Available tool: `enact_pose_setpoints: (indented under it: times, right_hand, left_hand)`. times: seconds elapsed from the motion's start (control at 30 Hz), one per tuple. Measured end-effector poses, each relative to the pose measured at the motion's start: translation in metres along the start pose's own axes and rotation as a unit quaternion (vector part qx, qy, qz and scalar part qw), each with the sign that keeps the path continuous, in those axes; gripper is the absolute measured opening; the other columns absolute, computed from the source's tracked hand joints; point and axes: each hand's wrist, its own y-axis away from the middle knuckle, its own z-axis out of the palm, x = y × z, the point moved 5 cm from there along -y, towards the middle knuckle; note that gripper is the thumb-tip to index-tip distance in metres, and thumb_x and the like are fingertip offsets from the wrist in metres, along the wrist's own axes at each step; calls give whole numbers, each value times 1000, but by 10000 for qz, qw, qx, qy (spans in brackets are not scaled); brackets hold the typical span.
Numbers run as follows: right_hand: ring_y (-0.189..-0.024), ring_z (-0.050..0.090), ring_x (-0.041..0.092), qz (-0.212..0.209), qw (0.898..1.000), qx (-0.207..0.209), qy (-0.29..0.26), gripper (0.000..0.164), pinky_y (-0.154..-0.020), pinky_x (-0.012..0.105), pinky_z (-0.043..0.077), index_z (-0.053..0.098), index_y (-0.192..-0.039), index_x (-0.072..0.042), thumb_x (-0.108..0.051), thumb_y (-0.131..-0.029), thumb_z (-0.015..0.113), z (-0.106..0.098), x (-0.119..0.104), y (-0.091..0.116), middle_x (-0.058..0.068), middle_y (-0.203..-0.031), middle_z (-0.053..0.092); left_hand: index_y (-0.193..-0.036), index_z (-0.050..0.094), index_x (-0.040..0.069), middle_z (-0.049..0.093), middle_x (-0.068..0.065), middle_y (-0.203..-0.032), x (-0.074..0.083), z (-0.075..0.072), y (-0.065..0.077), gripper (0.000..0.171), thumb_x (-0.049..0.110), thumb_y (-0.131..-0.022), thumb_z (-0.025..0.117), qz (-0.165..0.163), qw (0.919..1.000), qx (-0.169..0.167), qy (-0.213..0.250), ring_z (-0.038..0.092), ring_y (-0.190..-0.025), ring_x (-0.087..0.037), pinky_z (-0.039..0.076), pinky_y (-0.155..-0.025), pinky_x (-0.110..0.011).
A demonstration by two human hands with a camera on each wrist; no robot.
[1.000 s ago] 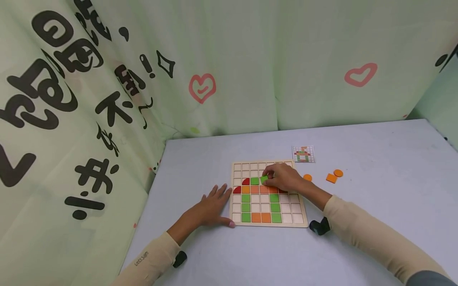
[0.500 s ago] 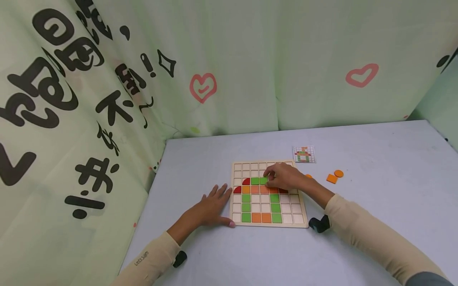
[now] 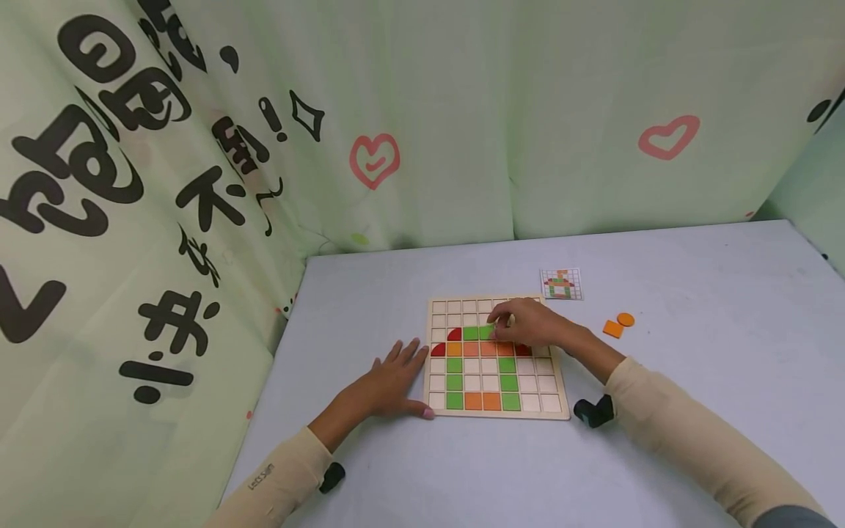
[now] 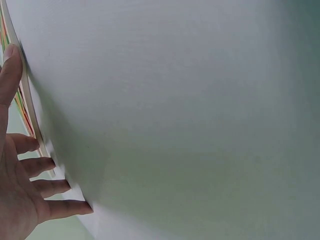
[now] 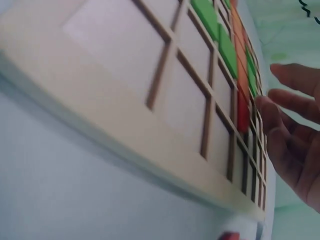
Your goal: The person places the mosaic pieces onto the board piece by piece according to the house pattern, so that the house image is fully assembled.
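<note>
A wooden grid board lies on the table with green, orange and red flat pieces in its cells. My left hand rests spread beside its left edge, the thumb at the near left corner. Over the right part of the board hovers my right hand, fingers loosely bent. Its fingertips are beside a green square tile, which lies flat in its cell. In the right wrist view the fingers appear to hold nothing. The hand covers several cells behind it.
Behind the board's far right corner lies a small pattern card. An orange square tile and an orange round tile lie right of the board. A printed curtain hangs behind the table.
The green square, tilted in my right hand a second ago, now lies flat in the row. That hand has let go and shifted slightly right; its arm now covers an orange round tile. The left hand stays.
</note>
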Motion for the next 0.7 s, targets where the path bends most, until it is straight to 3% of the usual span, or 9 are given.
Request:
enact_pose_setpoints:
  times: [0.1,0.27,0.5,0.7]
  right_hand:
    - [-81,58,16,-37,9995,-75,-318,29,-71,31,50,70,-120,-6,-21,-96,68,-10,6,6,0,-93,70]
    - [-88,58,17,-110,9991,119,-380,29,-76,31,52,69,-121,-3,-20,-97,67,-28,19,22,1,-97,69]
    - [-75,55,17,197,9990,217,-323,29,-60,25,50,69,-120,-4,-19,-95,69,-44,37,48,4,-99,67]
    - [-75,53,16,317,9990,24,-310,31,-61,23,47,68,-121,-3,-15,-93,71,-49,49,69,2,-97,68]
  left_hand:
    - [-162,21,17,17,-8,-169,0,0,0,115,69,-74,75,-8,10000,0,-15,15,-155,-40,32,-110,-69]
    - [-162,21,18,16,-8,-169,0,2,-1,114,69,-75,74,-26,10000,-34,-17,14,-155,-39,31,-111,-69]
    - [-162,20,18,16,-8,-169,-1,2,-2,115,69,-74,74,-27,10000,-14,-48,14,-155,-40,32,-110,-69]
    - [-162,21,18,17,-9,-169,-1,2,-1,115,69,-74,75,6,10000,19,-33,15,-155,-40,32,-111,-69]
